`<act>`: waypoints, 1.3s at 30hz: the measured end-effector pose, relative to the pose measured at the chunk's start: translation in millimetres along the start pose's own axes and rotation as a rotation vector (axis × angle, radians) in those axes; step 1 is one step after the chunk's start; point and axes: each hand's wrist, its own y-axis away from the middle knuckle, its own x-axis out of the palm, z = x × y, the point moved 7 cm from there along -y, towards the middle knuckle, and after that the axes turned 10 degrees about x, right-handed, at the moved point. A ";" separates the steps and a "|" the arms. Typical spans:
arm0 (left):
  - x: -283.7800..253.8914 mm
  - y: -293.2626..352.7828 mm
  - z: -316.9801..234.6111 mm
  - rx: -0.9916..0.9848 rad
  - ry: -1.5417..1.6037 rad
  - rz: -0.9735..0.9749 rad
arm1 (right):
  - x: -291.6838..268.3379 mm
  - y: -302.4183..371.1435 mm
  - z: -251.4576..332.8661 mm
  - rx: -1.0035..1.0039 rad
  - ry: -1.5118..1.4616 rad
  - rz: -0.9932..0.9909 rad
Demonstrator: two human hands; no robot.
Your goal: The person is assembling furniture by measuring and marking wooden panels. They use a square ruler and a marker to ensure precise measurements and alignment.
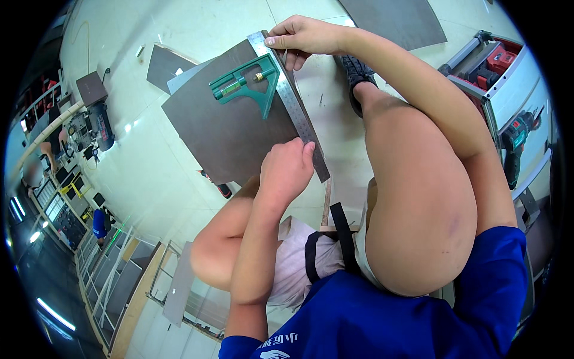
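Note:
A dark brown-grey board [206,128] lies in front of me, tilted, its near part by my left knee. Across it rests a combination square with a green head [242,87] and a steel ruler blade [290,99], the blade running along the board's right edge. My left hand [287,169] is closed at the blade's near end, thumb pressed along it. At the far end my right hand [305,39] pinches the blade and board edge, thumb on top and fingers curled over the side. A thin pointed sliver shows under those fingers; its kind is unclear.
Offcut boards [167,67] lie on the tiled floor beyond, and a larger panel [397,21] at the far right. On my right stand a tool case [499,60] and a green power drill [519,140]. Metal racks [119,263] and a distant person [100,222] are at left.

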 end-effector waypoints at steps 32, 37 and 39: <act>1.0 -1.0 6.7 0.008 0.033 -0.010 | 1.7 1.1 6.5 -0.017 -0.055 0.058; 0.8 -1.3 7.4 -0.008 0.036 -0.015 | 1.8 -1.3 5.4 -0.006 -0.074 0.045; 2.0 -1.8 6.6 -0.012 0.055 -0.016 | 0.0 2.8 4.0 0.021 -0.060 0.065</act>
